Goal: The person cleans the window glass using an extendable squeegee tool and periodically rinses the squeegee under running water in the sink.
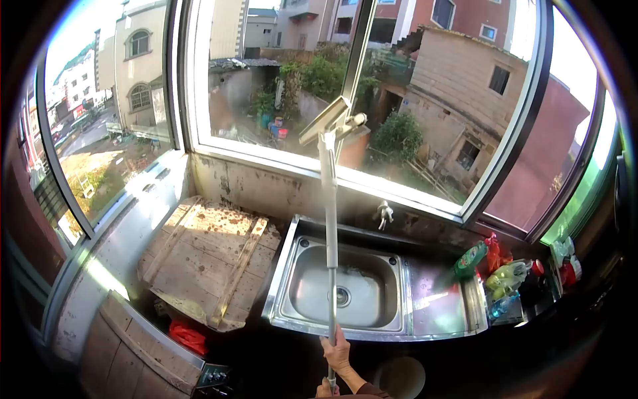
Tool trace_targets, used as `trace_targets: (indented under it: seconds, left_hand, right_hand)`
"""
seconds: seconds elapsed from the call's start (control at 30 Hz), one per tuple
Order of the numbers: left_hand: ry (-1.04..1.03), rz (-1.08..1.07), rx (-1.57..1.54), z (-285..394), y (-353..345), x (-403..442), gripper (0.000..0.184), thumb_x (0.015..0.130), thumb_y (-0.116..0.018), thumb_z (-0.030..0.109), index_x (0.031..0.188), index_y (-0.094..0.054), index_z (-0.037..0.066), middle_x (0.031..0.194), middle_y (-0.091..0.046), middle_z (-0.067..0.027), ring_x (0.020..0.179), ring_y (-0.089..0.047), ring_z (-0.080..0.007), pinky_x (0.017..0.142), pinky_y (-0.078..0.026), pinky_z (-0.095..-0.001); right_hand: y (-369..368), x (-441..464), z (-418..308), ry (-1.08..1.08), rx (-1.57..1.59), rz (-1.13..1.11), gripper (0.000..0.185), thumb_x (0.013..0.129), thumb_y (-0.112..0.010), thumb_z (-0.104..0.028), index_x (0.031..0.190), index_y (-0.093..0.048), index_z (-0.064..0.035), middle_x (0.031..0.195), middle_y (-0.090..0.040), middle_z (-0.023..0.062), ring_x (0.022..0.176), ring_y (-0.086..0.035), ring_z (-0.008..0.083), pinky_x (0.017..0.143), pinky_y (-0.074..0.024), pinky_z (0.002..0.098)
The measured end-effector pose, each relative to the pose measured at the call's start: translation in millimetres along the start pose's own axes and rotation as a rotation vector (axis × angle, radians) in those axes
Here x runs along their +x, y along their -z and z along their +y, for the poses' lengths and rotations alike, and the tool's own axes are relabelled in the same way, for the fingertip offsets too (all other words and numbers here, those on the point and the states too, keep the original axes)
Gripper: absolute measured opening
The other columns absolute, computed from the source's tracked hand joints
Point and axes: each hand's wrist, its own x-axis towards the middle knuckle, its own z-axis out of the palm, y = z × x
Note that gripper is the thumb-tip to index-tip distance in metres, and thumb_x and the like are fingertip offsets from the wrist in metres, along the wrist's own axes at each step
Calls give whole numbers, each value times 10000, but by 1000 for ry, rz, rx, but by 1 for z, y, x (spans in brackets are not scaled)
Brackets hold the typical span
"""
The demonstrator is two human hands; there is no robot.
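Note:
A window squeegee with a long pole rises over the sink in front of me. Its wide head is up at the window, by the upright frame between the panes; whether it touches the glass I cannot tell. My right hand is wrapped round the pole just below the sink's front edge. Lower down, at the bottom of the view, my left hand is closed round the same pole, partly cut off. Behind the pole lies the steel sink, with a little water in its basin.
A tap juts from the wall under the window frame. Left of the sink lies a wooden board cover, with a red bag below it. A green bottle and several bags stand to the right. A round pale object sits below the sink.

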Motion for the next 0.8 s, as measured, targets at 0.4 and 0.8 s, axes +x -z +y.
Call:
trace_targets:
  seconds: [0.4,0.8]
  left_hand:
    - [-587,-21,103,309,-53,0,760,842,-303,810,634,-424,89,483,-383,-16,355,-392,-138,346,-322,-280]
    - [-883,-46,438,600,-90,-69,666,890,-342,727,813,-454,75,559,-433,-25,410,-456,-151,387,-399,-318]
  right_hand:
    - [31,222,-261,269,490,-15,608,884,-571,-82,1456,-373,-138,612,-438,-59,417,-379,29,356,-327,204]
    - [37,391,-485,675,485,169,671,885,-552,-72,1502,-298,-153,716,-516,-22,442,-399,50,342,-384,240]
